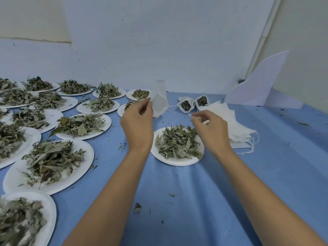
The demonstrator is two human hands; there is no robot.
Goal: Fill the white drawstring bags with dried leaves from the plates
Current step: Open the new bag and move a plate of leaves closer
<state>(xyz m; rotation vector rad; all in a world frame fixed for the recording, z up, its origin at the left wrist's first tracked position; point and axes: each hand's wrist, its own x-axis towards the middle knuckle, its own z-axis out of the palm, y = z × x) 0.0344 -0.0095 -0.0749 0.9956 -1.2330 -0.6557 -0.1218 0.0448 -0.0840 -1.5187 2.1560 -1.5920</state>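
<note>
Clearly the white drawstring bag (160,102) is thin, limp cloth, nearly weightless and likely to sag shut, so it is best taken at the mouth hem. It hangs above the blue surface (177,201), beyond the nearest plate (177,163) of dried leaves (177,142), which look brittle and crumbly. The left grip (137,121) pinches its rim. The right grip (211,129), fingers curled, seems to pinch the drawstring (190,114).

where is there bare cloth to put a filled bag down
Widest: the blue cloth right of the stack of empty bags, bare but for crumbs. Also the near strip below the centre plate, with a few leaf scraps. The left side is crowded: plates of leaves sit almost rim to rim.
</note>
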